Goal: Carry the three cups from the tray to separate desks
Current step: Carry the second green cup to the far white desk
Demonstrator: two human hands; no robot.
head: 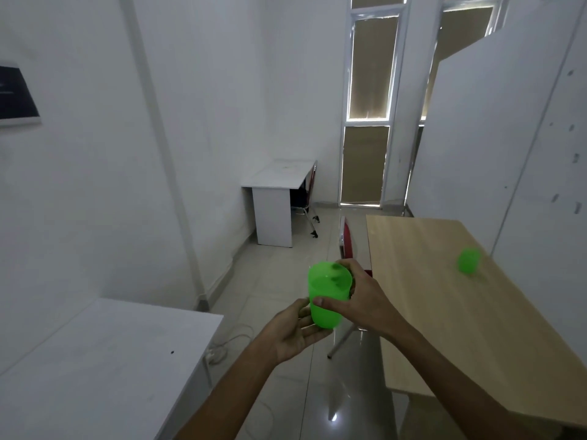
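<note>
I hold a bright green plastic cup [327, 293] upright in mid-air over the floor between the desks. My right hand [365, 300] wraps its side, thumb across the front and fingers over the rim. My left hand [295, 328] cups it from below, fingers touching its base. A second green cup [468, 261] stands on the wooden desk [444, 312] at the right, blurred. No tray is in view.
A white desk [95, 369] fills the lower left. Another white desk [279, 179] stands against the far wall with a chair behind it. A red chair [347, 242] is tucked at the wooden desk's left edge. A white cable [228, 347] lies on the tiled floor.
</note>
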